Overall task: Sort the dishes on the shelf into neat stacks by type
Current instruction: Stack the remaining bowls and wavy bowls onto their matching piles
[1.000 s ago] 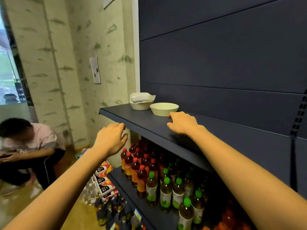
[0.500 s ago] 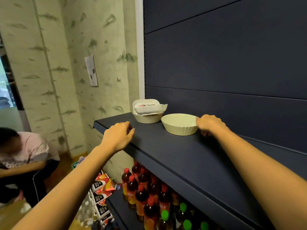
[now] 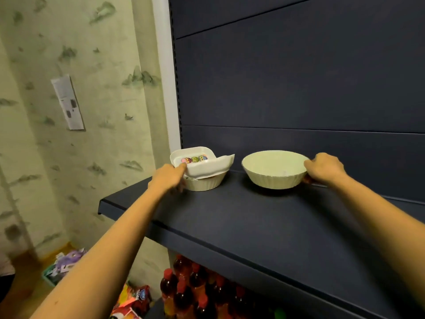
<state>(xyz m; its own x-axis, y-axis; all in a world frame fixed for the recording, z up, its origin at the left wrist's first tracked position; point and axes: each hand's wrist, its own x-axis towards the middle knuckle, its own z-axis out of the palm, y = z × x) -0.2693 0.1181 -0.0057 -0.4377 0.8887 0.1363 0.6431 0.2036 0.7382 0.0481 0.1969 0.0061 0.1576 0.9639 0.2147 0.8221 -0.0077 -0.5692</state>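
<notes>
Two piles of dishes stand at the back of a dark blue shelf [image 3: 230, 215]. On the left, a cream ribbed bowl [image 3: 207, 183] carries two white square plates [image 3: 202, 165], the upper one printed with cartoon faces. My left hand [image 3: 169, 177] touches the near left edge of those plates and the bowl. To the right sits a second cream ribbed bowl [image 3: 273, 169], empty. My right hand [image 3: 323, 168] grips its right rim, fingers curled over the edge.
The shelf's dark back panel rises right behind the dishes. A patterned wall stands left of the shelf with a paper notice [image 3: 67, 102]. Below the shelf are several bottles with red caps [image 3: 188, 288], and snack packets [image 3: 133, 298] lie on the floor.
Both hands have reached forward to the dishes: the left from the shelf's front edge to the left pile, the right onto the right bowl's rim. The camera came closer and higher.
</notes>
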